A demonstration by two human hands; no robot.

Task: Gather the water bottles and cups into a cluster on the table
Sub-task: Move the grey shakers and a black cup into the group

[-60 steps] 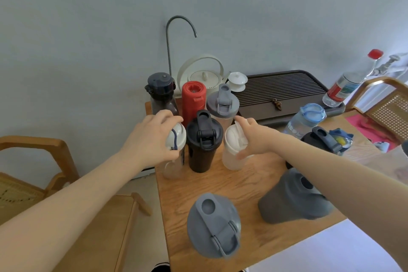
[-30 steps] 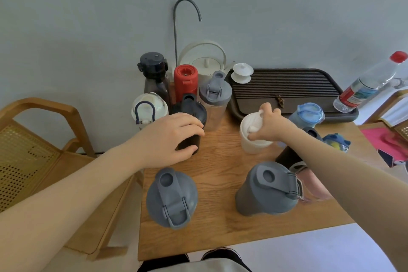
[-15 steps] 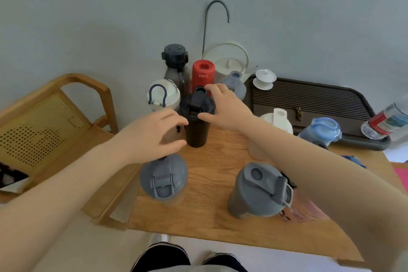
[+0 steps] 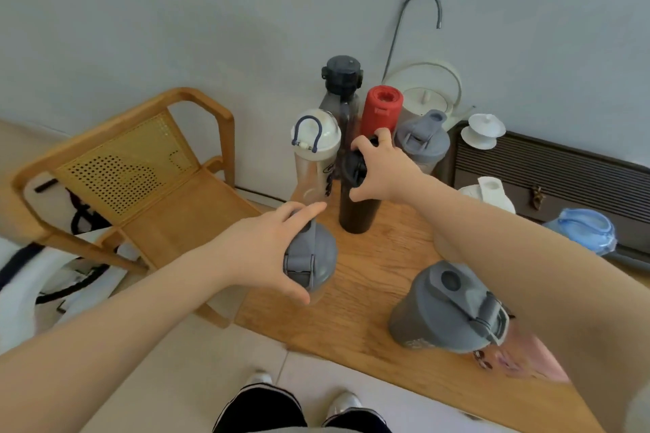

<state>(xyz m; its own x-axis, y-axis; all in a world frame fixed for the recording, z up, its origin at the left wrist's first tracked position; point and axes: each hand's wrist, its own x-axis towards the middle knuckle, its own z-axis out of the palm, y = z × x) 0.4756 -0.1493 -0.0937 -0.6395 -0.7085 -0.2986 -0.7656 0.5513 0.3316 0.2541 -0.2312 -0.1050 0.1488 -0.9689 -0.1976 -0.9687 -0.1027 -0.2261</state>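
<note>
The black shaker bottle [image 4: 357,200], at table [image 4: 373,278] 11 o'clock, is gripped at its lid by the right hand [image 4: 381,169]. The grey-lidded shaker [image 4: 309,260] at 9 o'clock is clasped by the left hand [image 4: 262,251], fingers curled.

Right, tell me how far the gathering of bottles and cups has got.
Done: a cluster stands at the table's back left corner, with the dark-lidded bottle, red bottle, white-capped clear bottle and a grey shaker. In hand: the right hand grips the black bottle; the left hand covers a grey-lidded shaker. Left: the big grey shaker, white cup and blue-lidded bottle.
</note>
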